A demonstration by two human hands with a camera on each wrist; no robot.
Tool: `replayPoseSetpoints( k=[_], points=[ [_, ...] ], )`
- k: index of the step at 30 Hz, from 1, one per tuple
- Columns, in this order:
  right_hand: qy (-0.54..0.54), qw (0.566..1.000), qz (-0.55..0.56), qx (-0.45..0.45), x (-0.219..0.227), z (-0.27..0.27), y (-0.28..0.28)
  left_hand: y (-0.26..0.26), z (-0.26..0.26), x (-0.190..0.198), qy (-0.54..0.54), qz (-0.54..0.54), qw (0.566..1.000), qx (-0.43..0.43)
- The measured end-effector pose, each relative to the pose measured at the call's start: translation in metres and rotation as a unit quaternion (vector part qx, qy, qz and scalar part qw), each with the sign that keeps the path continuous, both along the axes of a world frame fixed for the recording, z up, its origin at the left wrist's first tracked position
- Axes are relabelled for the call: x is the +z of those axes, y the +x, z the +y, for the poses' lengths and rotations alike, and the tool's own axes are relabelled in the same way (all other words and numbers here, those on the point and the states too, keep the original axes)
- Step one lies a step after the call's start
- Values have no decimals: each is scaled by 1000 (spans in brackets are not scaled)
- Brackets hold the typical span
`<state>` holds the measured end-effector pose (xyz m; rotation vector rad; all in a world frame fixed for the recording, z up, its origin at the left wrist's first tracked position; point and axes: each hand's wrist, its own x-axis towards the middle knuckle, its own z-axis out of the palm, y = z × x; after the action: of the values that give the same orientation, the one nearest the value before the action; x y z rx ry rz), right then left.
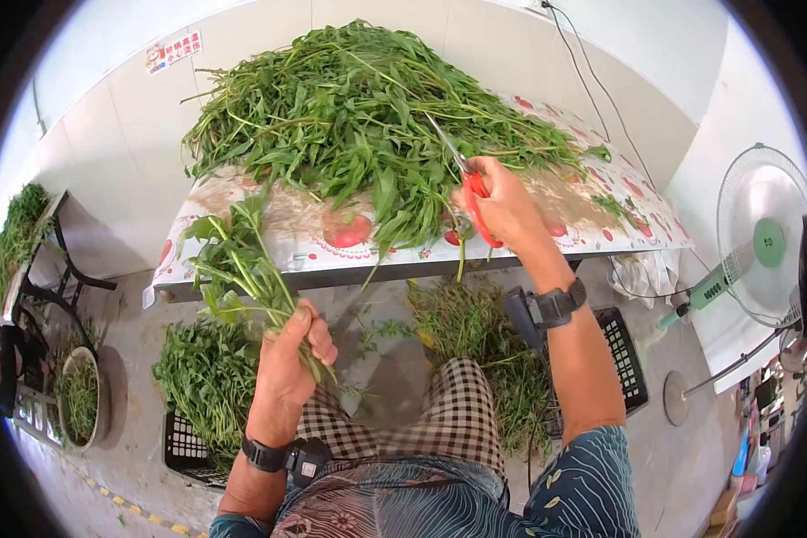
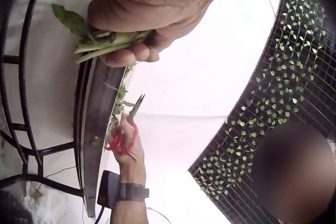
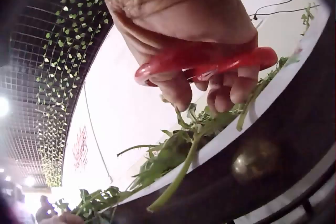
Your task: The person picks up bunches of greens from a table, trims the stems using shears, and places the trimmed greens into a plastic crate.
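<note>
My left hand grips a small bunch of leafy green stems in front of the table edge, leaves pointing away and cut ends below the fist. In the left wrist view the stem ends poke out beside the thumb. With my right hand I hold red-handled scissors, blades pointing up and away over a large heap of leafy greens. The right wrist view shows fingers through the red loops, with the fingertips close over a leafy stem that overhangs the table edge.
The heap lies on a table with a strawberry-print cloth. Below stand a black crate of leafy greens at left and another black crate by trimmed stems. A fan stands right; a round tub stands left.
</note>
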<state>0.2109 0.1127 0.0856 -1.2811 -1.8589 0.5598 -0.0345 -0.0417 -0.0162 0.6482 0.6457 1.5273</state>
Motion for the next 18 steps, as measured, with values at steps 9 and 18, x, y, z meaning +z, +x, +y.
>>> replayPoseSetpoints(
  k=[9, 18],
  points=[
    [108, 989, -87, 47, -34, 28, -23, -4, -3, 3, -7, -11, 1000, 18],
    [47, 997, -43, 40, -19, 10, -16, 3, 4, 1, -18, -23, 1000, 8]
  ],
)
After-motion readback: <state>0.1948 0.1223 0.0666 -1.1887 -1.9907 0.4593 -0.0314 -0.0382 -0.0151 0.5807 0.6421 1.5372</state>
